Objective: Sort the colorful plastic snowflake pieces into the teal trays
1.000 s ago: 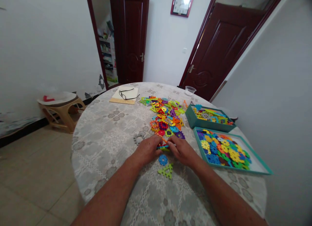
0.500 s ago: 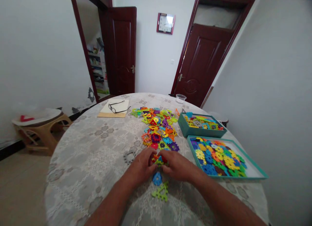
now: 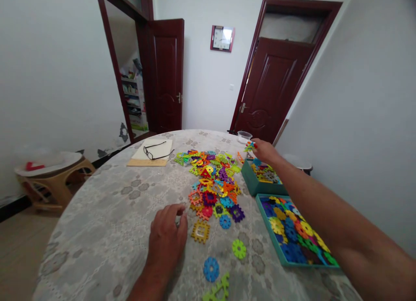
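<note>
Fingers of the right hand (image 3: 264, 151) are clamped on a small multicolour cluster (image 3: 250, 146), at the table's (image 3: 97, 231) far right edge, just past the far left corner of the box (image 3: 260, 188) and near the tub (image 3: 243, 137). Cluster sticks out leftward from the fingertips; its right end is covered by them. Too small to read a long axis; can't tell if it's clear of the table. Left hand (image 3: 167, 229) palm down nearer the table's near edge, fingers curled together, thumb a little apart, just beside the gold square (image 3: 200, 238). Right forearm hides the right side of both box and tray (image 3: 271, 231). Green triangle (image 3: 211, 296) is cut off at the bottom of the view.
</note>
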The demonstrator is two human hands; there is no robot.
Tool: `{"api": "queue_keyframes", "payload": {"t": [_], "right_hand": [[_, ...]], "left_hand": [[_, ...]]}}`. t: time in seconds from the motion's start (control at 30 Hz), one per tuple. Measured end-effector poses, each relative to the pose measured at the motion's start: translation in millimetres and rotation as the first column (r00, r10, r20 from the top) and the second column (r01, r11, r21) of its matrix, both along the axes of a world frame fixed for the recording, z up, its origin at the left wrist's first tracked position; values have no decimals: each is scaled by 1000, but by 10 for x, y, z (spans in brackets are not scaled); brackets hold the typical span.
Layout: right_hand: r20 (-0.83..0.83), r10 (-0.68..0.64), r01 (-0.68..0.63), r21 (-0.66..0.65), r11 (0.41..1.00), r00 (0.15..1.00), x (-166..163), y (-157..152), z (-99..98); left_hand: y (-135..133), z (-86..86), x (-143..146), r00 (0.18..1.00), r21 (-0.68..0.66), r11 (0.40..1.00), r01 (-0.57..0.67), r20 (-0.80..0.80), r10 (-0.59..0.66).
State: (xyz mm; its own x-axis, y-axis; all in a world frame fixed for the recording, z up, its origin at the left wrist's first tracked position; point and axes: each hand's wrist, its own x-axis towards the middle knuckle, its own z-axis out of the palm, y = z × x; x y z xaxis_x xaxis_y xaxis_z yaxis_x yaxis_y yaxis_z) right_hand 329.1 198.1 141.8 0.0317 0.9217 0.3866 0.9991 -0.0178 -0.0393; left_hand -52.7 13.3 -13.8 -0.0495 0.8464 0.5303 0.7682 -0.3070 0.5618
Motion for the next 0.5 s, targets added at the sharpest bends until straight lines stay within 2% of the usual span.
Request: {"api": "queue_keyframes", "payload": {"t": [0.1, 0.2, 0.3, 0.37, 0.43, 0.5], "right_hand": [[-1, -27, 27, 33, 999, 1000, 78, 16, -29], [-17, 49, -48, 64, 997, 999, -62, -269, -178], [-92, 275, -269, 69, 961, 957, -379, -854, -428], [-190, 389, -398, -12, 917, 902, -618, -1355, -615], [-315, 445, -497, -103, 862, 838, -835, -1855, -808], [-403, 445, -544, -174, 821, 800, -1007, -2272, -995]], "left_hand": [[-9, 35, -55, 983, -79, 987, -142, -130, 131], [-49, 153, -120, 946, -206, 942, -263, -247, 210], [-51, 235, -196, 929, -322, 902, -287, -324, 180], [-34, 241, -248, 921, -414, 859, -302, -359, 152], [-24, 233, -291, 923, -490, 826, -280, -375, 90], [-28, 232, -323, 927, -532, 814, -234, -375, 22]]}}
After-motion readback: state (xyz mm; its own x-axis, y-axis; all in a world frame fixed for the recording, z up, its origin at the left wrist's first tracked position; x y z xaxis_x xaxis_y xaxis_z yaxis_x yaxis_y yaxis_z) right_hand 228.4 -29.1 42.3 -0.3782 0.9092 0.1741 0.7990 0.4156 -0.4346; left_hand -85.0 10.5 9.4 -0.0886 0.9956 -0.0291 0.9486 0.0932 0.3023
